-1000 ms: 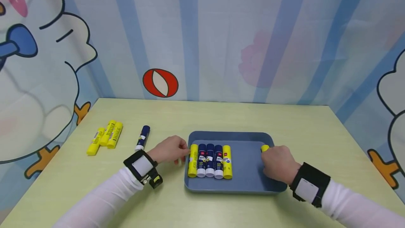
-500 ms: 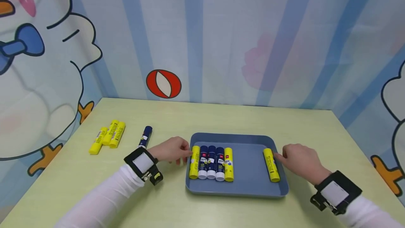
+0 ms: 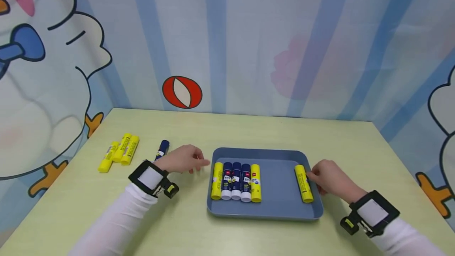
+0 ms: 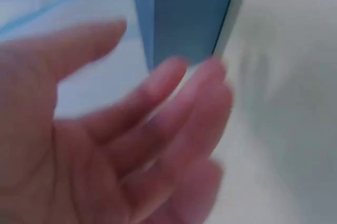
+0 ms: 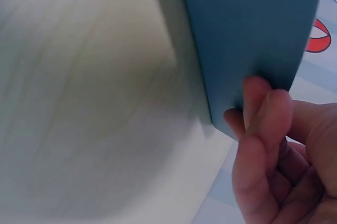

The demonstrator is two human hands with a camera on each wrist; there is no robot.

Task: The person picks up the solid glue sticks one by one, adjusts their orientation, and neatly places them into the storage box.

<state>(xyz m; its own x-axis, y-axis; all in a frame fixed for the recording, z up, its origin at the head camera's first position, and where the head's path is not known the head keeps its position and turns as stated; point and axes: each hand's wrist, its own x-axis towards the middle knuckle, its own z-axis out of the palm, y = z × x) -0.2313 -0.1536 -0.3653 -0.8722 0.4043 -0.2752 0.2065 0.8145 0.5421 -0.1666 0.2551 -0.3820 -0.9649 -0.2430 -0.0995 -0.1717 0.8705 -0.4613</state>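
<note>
A blue-grey tray (image 3: 273, 209) lies on the table in the head view. At its left side a row of yellow and navy glue sticks (image 3: 236, 181) lies side by side. One yellow glue stick (image 3: 303, 183) is apart, slightly tilted, along the right wall. My right hand (image 3: 334, 181) pinches the tray's right rim; in the right wrist view its fingers (image 5: 263, 113) touch the outer wall. Left of the tray, my left hand (image 3: 181, 159) holds nothing, its fingers loosely bent. A navy glue stick (image 3: 162, 148) is partly hidden behind that hand.
Three yellow glue sticks (image 3: 119, 152) lie together at the table's left, two touching side by side. A printed curtain (image 3: 249, 50) stands along the table's back edge.
My right hand let go of the yellow glue stick in the tray, moved right, then came back to the rim. My left hand has drawn away from the tray's left edge.
</note>
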